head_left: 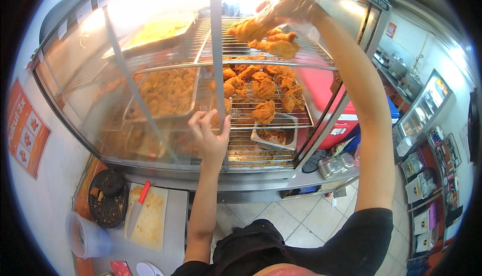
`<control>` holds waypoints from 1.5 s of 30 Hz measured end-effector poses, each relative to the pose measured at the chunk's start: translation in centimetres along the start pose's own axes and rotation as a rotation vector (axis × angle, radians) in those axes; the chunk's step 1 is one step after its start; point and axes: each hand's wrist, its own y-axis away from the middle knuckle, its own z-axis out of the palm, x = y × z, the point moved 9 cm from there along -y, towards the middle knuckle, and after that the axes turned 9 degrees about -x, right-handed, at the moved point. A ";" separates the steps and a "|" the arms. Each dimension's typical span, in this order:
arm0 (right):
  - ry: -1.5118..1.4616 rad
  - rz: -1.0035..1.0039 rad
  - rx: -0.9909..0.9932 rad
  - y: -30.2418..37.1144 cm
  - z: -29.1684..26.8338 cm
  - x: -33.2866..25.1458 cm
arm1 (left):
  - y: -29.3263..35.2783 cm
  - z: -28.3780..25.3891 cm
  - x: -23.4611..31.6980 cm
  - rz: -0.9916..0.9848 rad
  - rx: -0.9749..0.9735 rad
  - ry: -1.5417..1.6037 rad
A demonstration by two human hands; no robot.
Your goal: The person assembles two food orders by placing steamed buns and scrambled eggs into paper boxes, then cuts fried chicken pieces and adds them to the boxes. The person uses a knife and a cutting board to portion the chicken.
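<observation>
My right hand (292, 11), in a clear plastic glove, reaches over the upper wire rack of a glass food warmer. Its fingers are closed on a golden piece of fried chicken (248, 29). Touching or just beside that piece, more fried chicken (279, 46) sits on the same rack. My bare left hand (211, 134) grips the edge of the sliding glass door (217, 75), its fingers bent near a small clear handle. On the middle rack, several fried chicken pieces (263, 86) lie spread out behind the open side.
Behind the left glass is a tray of small fried pieces (165, 93). A metal pan (273, 134) of crumbs stands low inside. A red-handled knife (138, 209) lies on a cutting board (153, 216), beside a dark round block (108, 208). A red cooler (339, 128) stands right.
</observation>
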 end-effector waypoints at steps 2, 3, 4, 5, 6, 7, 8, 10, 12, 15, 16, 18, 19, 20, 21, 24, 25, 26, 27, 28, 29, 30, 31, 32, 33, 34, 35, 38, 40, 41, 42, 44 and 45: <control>0.164 0.196 0.017 2.1 0.8 -0.1 | -0.1 0.0 0.2 0.018 0.004 -0.006; 0.253 0.408 -0.020 3.0 1.1 0.8 | -0.1 0.0 0.2 0.019 0.006 0.001; 0.324 0.552 -0.100 3.9 1.7 1.3 | -0.1 0.0 0.2 0.009 -0.002 0.007; 0.396 0.690 -0.184 4.9 2.3 2.0 | 0.0 0.0 0.1 -0.003 -0.004 0.023; 0.386 0.674 -0.165 5.2 2.4 1.8 | 0.0 0.1 0.0 -0.011 -0.009 0.052; 0.372 0.661 -0.145 5.3 2.4 2.0 | 0.0 0.0 0.0 -0.021 -0.010 0.042; 0.359 0.648 -0.125 5.3 2.3 2.5 | 0.1 0.0 0.0 -0.025 -0.014 0.046; 0.131 0.664 -0.088 5.5 2.5 4.6 | 0.1 0.1 0.2 -0.025 -0.026 0.036; -0.061 0.523 -0.048 4.9 2.3 5.8 | 0.0 0.1 0.2 -0.029 -0.039 0.019; -0.099 0.428 0.055 4.0 0.2 7.8 | -0.1 -0.1 0.3 -0.024 -0.024 0.041; -0.037 0.414 0.105 3.8 -0.8 8.3 | -0.1 -0.2 0.3 -0.020 -0.023 0.032; -0.047 0.446 0.120 3.6 -1.7 9.7 | -0.1 -0.2 0.4 -0.013 -0.034 0.054; 0.063 0.422 0.176 3.8 -2.5 9.6 | -0.1 -0.2 0.3 -0.027 -0.040 0.029; 0.239 0.426 0.197 3.6 -3.2 9.4 | -0.1 -0.2 0.3 -0.027 -0.044 0.022; 0.297 0.477 0.242 4.3 -3.6 9.5 | -0.1 -0.2 0.2 -0.029 -0.044 0.035; 0.388 0.579 0.496 6.8 -5.1 7.5 | -0.1 -0.1 0.3 -0.014 -0.045 0.025; 0.494 0.611 0.633 8.1 -5.6 5.8 | -0.1 -0.2 0.4 -0.006 -0.035 0.010; 0.376 0.609 0.580 8.1 -5.1 4.7 | -0.1 -0.2 0.3 -0.013 -0.037 0.006; 0.414 0.583 0.424 7.2 -3.9 3.0 | 0.0 -0.2 0.3 -0.014 -0.033 0.020; 0.439 0.563 0.259 6.5 -2.3 1.4 | -0.1 -0.1 0.2 -0.017 -0.029 0.000; 0.461 0.543 0.093 5.8 -0.4 -0.1 | 0.0 -0.1 0.3 -0.014 -0.023 -0.001; 0.439 0.518 0.049 5.7 0.9 -1.6 | 0.0 -0.1 0.3 -0.008 -0.014 0.014; 0.417 0.493 0.004 5.3 2.4 -2.7 | 0.0 -0.1 0.2 -0.013 -0.013 0.000; 0.379 0.429 -0.054 4.4 4.0 -3.9 | 0.1 0.0 0.2 -0.017 -0.011 0.003; 0.408 0.478 -0.013 3.5 4.4 -4.3 | 0.1 0.0 0.1 -0.020 -0.010 0.020; 0.422 0.487 0.014 2.2 5.1 -4.8 | 0.2 0.0 0.0 -0.032 -0.010 0.006; 0.422 0.497 0.033 1.3 5.7 -4.8 | 0.2 0.1 -0.1 -0.042 -0.019 0.002; 0.377 0.380 -0.133 -2.0 7.4 -4.4 | 0.3 0.3 -0.2 -0.055 -0.057 0.016; 0.392 0.372 -0.263 -4.2 7.6 -3.3 | 0.3 0.3 -0.3 -0.049 -0.066 0.023; 0.388 0.329 -0.345 -5.4 7.4 -2.8 | 0.3 0.3 -0.2 -0.036 -0.069 0.003; 0.417 0.217 -0.206 -5.8 5.9 -2.4 | 0.3 0.3 -0.1 -0.024 -0.064 -0.006; 0.689 -0.164 -0.022 -7.0 3.9 -3.1 | 0.4 0.3 -0.1 -0.023 -0.055 -0.001; 0.788 -0.262 0.043 -6.8 3.4 -2.1 | 0.4 0.3 -0.2 -0.032 -0.058 0.009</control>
